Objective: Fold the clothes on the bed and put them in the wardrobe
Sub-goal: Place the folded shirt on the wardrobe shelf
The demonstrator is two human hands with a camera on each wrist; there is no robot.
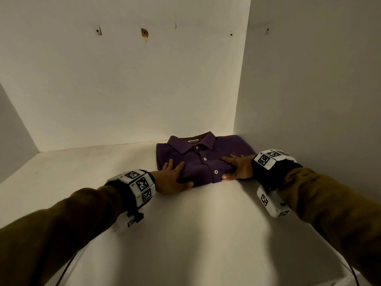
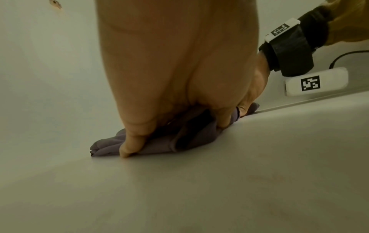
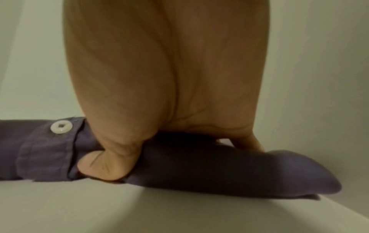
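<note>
Left hand (image 1: 172,179) and right hand (image 1: 237,167) apart, each clamped on a front corner of the folded purple shirt (image 1: 203,159) between them — thumbs low, fingers atop, probably keeping folds square on the wardrobe shelf (image 1: 185,234).

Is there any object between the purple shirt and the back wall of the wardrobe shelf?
No visible object. The folded purple shirt already lies on the shelf, near the back wall; the left hand and right hand grip its front edge.
</note>
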